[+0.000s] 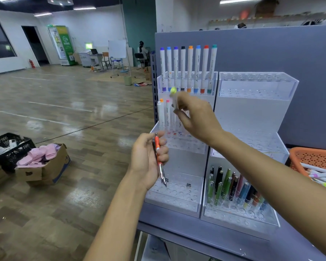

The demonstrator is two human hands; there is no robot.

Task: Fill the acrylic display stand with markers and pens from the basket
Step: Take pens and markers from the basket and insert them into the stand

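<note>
Left hand (149, 159) grips orange pen (158, 157) — right hand (194, 117) pinches yellow-capped marker (174, 98).

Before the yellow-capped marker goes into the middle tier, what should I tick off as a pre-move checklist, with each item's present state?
1. Right hand grips the yellow-capped marker: ok, though blurred.
2. Marker upright, cap up: ok, roughly.
3. Free hole beside the pink-capped marker in the middle tier of the left acrylic stand: cannot tell, the hand covers it.
4. Left hand is clear of that tier: ok, it holds the orange pen lower down, in front of the bottom tier.
5. Top row of markers stands out of the path: ok.
6. Orange basket has markers left: ok.
</note>
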